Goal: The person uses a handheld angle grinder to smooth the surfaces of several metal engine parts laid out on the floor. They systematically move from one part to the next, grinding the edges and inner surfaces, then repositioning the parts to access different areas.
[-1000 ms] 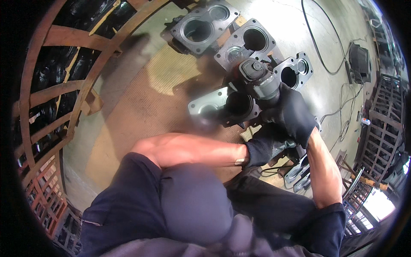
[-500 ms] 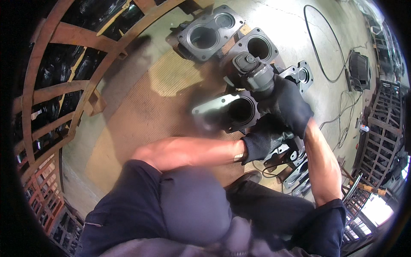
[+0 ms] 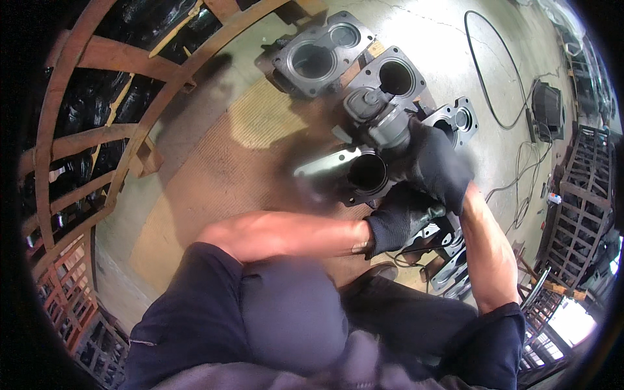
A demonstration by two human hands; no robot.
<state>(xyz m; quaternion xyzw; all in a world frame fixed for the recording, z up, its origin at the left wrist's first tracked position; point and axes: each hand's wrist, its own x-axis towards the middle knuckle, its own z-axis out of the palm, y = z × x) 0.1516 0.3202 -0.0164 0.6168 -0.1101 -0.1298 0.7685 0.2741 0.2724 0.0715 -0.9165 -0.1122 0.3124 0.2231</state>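
An angle grinder (image 3: 389, 123) with a grey head lies over a flat metal casting (image 3: 368, 174) that has a large round bore. My right hand (image 3: 442, 166), in a black glove, is closed round the grinder's body behind the head. Just below it my left hand (image 3: 402, 218), also gloved, is closed at the tool's rear end, which the gloves mostly hide. The grinder's disc cannot be made out. A blurred dark haze covers the casting's left end, where a bright bare strip shows. A black cord runs beneath my left hand.
More castings lie beyond the grinder: one at the far left (image 3: 312, 62), one in the middle (image 3: 395, 78), one to the right (image 3: 460, 120). Several others (image 3: 448, 270) sit near my right knee. A wooden crate (image 3: 123, 58) stands left; a black box (image 3: 547, 107) and looped cable (image 3: 486, 97) lie right.
The grinder's head has shifted slightly left over the casting, with my right hand moving along. Both hands keep their hold. The view has shifted slightly.
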